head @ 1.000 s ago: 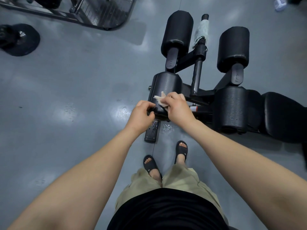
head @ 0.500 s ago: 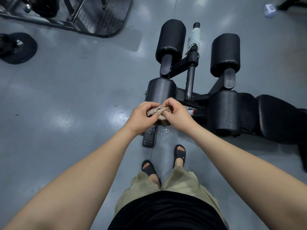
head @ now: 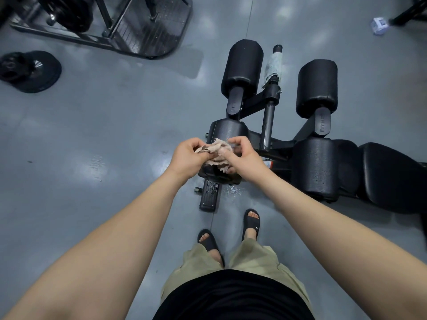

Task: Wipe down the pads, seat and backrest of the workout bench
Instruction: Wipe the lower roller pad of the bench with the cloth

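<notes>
A black workout bench lies across the grey floor, its seat (head: 390,174) running off to the right. Two far roller pads (head: 242,65) (head: 316,86) and two near roller pads (head: 227,131) (head: 314,167) stick out from its frame. My left hand (head: 187,158) and my right hand (head: 242,158) both pinch a crumpled beige wipe (head: 216,152) just above the near left pad, spreading it between them. Water droplets show on the near right pad.
A pale rag (head: 273,66) is wrapped around the bench's centre post. A weight plate (head: 30,71) lies at the left, a machine's metal footplate (head: 147,31) at the top. My sandalled feet (head: 250,221) stand by the bench foot (head: 209,197), beside a wet patch.
The wipe came off the near left pad, where my right hand pressed it. Both hands now hold it up and pull it apart.
</notes>
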Motion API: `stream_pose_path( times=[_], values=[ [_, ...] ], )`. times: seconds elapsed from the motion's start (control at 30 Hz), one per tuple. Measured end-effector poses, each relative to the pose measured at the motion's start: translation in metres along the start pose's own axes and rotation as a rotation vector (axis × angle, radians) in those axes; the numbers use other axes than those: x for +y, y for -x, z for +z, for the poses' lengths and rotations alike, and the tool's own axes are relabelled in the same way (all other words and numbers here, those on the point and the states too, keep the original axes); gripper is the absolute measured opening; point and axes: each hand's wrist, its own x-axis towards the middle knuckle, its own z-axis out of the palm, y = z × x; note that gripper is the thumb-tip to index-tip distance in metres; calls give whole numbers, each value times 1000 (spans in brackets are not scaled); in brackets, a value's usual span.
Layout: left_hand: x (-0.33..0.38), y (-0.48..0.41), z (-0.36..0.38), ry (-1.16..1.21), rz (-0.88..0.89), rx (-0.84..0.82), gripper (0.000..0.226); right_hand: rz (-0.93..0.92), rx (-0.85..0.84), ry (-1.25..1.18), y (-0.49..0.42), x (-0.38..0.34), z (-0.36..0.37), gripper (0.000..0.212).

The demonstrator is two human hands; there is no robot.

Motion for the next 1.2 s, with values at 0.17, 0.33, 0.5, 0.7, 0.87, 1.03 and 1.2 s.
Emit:
stream_pose_path(
  times=[0.17,0.33,0.5,0.7,0.87,1.03,1.2],
  values=[
    [3,1,-4,163,-64,-49,40,17,-8,77,-6,7,2,12],
    [-2,-3,-15,257,-135,-4,21,40,7,66,-4,-5,-7,8],
    [-7,-5,-1,380,-196,41,13,105,4,-164,-8,-12,-2,8],
    [-10,-15,8,141,-79,-18,45,13,120,272,-15,-7,-4,17],
    [3,-51,11,-290,92,77,37,-120,299,553,-40,-12,-9,30],
    [13,-83,17,-523,162,11,26,-150,275,836,-66,-9,-9,21],
    [-2,-85,23,-611,161,-52,35,-181,190,957,-69,3,-2,27]
  ],
)
